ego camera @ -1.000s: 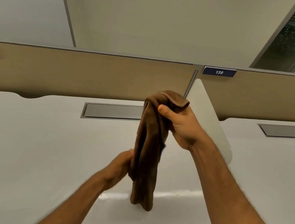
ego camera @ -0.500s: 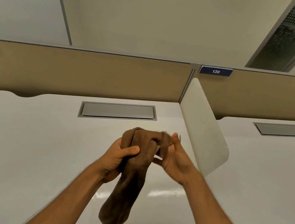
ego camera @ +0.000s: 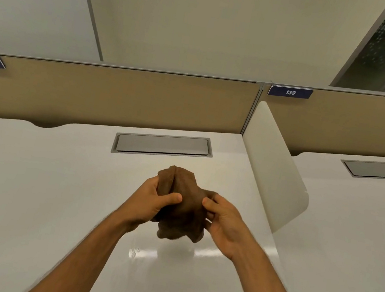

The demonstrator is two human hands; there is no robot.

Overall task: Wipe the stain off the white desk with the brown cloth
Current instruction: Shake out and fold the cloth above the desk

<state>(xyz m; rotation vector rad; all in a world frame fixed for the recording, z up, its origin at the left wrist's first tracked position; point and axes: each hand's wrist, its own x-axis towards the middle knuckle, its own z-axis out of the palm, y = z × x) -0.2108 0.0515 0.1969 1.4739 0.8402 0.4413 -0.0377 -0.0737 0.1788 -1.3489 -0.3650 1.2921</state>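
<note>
Since the earlier frames, the brown cloth (ego camera: 182,205), which had hung long from the right hand and then trailed below both hands, was gathered into a compact bundle held above the white desk (ego camera: 23,193). White desk: filled the lower field, with a tan partition (ego camera: 117,96) along its far edge at 12 o'clock and a white side divider (ego camera: 272,170) at 2 o'clock. Grey cable hatch (ego camera: 163,144): set into the desk at 12 o'clock from the cloth. Left hand (ego camera: 150,202): at 9 o'clock of the bundle, fingers curled around it, thumb pressed across its front. Right hand (ego camera: 224,223): at 3 o'clock, thumb and fingers pinching the cloth's edge. Stain (ego camera: 134,252): a faint wet-looking mark on the desk at 7 o'clock from the cloth, beside a light reflection (ego camera: 208,253).
</note>
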